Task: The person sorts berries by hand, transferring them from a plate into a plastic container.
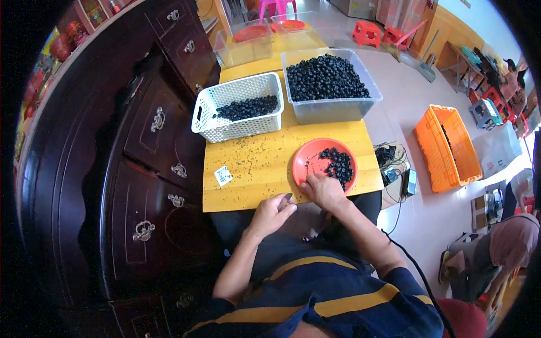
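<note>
My left hand (pixel 272 215) is closed at the table's near edge around a small dark, blade-like tool (pixel 286 199), its tip poking out past the thumb. Just to its right, my right hand (pixel 325 191) rests over the near rim of a red plate (pixel 305 156). Its fingers are pressed together, and whatever they hold is hidden. Several small black round parts (pixel 340 163) with holes lie on the plate's right side. Behind the plate stands a clear plastic bin (pixel 332 112) heaped with similar black parts. A white perforated basket (pixel 239 133) to its left holds a smaller pile.
Dark crumbs lie scattered over the yellow table (pixel 248 183), beside a white printed card (pixel 223 176). A dark wooden cabinet (pixel 147 186) borders the left side. An orange crate (pixel 434 160) and cables (pixel 398 169) are on the right. Another person (pixel 510 242) bends at far right.
</note>
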The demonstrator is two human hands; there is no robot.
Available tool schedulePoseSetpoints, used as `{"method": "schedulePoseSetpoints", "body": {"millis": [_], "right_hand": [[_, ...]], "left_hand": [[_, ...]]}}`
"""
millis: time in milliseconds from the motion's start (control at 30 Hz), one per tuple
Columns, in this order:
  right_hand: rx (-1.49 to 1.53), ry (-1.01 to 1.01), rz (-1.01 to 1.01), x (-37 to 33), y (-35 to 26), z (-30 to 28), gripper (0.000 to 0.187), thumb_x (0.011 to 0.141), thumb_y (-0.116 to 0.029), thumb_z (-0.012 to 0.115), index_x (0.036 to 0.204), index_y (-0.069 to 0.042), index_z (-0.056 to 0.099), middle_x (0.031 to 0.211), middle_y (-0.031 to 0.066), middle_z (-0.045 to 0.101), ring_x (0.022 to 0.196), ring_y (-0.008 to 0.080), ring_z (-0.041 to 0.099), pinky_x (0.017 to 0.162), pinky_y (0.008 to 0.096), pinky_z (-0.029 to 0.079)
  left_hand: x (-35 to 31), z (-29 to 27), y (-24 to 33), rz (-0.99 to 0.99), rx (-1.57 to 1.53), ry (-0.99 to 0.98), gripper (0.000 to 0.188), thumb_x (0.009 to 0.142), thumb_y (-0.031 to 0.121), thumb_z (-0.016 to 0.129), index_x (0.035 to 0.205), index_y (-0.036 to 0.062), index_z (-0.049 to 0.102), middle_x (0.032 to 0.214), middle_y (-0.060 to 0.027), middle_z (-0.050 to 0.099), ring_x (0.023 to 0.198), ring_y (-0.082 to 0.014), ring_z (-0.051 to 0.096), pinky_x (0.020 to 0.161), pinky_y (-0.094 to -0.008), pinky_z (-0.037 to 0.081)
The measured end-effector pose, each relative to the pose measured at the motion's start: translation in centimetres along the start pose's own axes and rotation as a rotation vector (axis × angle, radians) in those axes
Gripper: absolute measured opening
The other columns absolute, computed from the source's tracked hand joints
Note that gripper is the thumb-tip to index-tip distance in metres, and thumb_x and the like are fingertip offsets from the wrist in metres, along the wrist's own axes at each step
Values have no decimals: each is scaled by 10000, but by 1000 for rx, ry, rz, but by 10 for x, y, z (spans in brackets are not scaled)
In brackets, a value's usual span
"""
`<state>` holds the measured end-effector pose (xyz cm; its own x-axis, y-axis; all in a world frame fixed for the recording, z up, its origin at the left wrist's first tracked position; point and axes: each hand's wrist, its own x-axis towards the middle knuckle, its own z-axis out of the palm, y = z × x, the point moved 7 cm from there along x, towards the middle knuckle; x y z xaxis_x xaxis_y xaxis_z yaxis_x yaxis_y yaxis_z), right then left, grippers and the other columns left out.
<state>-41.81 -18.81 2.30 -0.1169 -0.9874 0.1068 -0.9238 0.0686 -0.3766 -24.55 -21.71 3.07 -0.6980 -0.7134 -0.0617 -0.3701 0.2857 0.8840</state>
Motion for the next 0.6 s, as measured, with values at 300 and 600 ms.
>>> {"method": "schedulePoseSetpoints", "body": {"millis": [300, 600], "right_hand": [[-1, 112, -17, 20, 17, -6, 351, 972, -408, 549, 926, -64, 600, 760, 158, 694, 700, 356, 702, 620, 472, 569], [204, 308, 39, 27, 27, -32, 246, 968, -307, 584, 907, -70, 607, 800, 173, 676, 750, 370, 686, 658, 482, 534]], "left_hand": [[-2, 0, -1, 33, -65, 0, 152, 912, 140, 688, 988, 11, 662, 703, 54, 509, 640, -58, 440, 597, -244, 398], [-1, 2, -8, -46, -48, -55, 185, 907, 153, 693, 1001, -5, 667, 782, 21, 626, 715, -69, 550, 671, -261, 473]]}}
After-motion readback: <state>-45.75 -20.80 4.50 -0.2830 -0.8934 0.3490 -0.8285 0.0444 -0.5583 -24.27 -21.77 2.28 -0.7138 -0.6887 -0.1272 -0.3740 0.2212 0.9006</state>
